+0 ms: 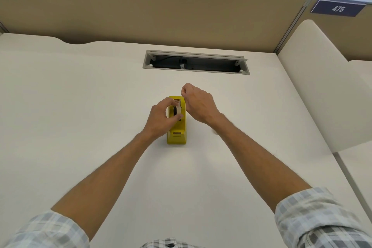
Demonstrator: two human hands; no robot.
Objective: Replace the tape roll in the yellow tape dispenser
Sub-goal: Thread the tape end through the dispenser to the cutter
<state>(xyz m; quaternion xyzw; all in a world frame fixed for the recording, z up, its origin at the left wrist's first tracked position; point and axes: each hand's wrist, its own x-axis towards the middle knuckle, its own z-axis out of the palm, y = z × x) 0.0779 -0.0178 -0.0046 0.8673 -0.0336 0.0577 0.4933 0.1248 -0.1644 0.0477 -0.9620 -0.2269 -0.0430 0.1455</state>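
A yellow tape dispenser (177, 135) stands in the middle of the white desk, its cutter end toward me. A tape roll (178, 109) with a dark core sits upright in the dispenser's well. My left hand (161, 119) pinches the roll from the left, thumb and fingers around its rim. My right hand (198, 102) hovers just right of the dispenser's far end, fingers curled with thumb and forefinger pinched together; whether they hold the tape's end is too small to tell.
An open cable tray slot (196, 62) lies in the desk behind the dispenser. A tan partition wall (141, 12) closes the back. A white side panel (314, 78) rises at the right. A faint small object (215, 132) lies by my right wrist.
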